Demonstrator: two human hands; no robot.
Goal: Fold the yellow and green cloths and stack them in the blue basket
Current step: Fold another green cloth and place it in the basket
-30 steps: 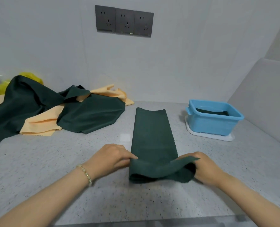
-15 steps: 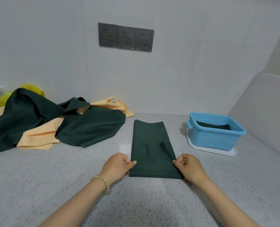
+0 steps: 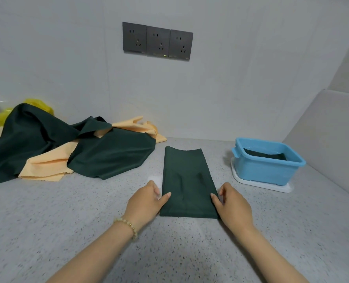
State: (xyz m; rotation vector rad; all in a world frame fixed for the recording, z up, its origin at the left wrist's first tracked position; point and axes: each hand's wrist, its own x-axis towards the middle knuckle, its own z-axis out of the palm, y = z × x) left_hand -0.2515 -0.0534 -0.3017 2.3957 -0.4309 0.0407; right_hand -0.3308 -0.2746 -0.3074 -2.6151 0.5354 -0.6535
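1. From the head view, a grey speckled bench [image 3: 67, 231] is stretching out to a pale, smooth wall [image 3: 231, 88], and a light panel [image 3: 333, 139] is closing in the right side.
2. Three dark sockets [image 3: 158, 41] are sitting in a row high on that wall.
3. The folded green cloth [image 3: 188, 180], a long matte strip with zigzag-cut edges, is lying flat at the bench's middle, its far end curling up slightly.
4. The left hand [image 3: 147, 201], wearing a beaded bracelet [image 3: 126, 224], is laying its thumb on the strip's left edge, fingers loose and fairly straight alongside.
5. The right hand [image 3: 233, 205] is mirroring it on the right edge. Whether any fingertip is tucking under the cloth, I cannot tell.
6. The blue basket [image 3: 265, 170], glossy plastic, is standing on a white tray [image 3: 271, 185] to the right, holding a dark green cloth [image 3: 263, 155].
7. To the left, loose green cloths [image 3: 112, 156] and yellow cloths [image 3: 47, 166] are lying in a rumpled heap, with a yellow bag [image 3: 40, 104] peeking out behind.
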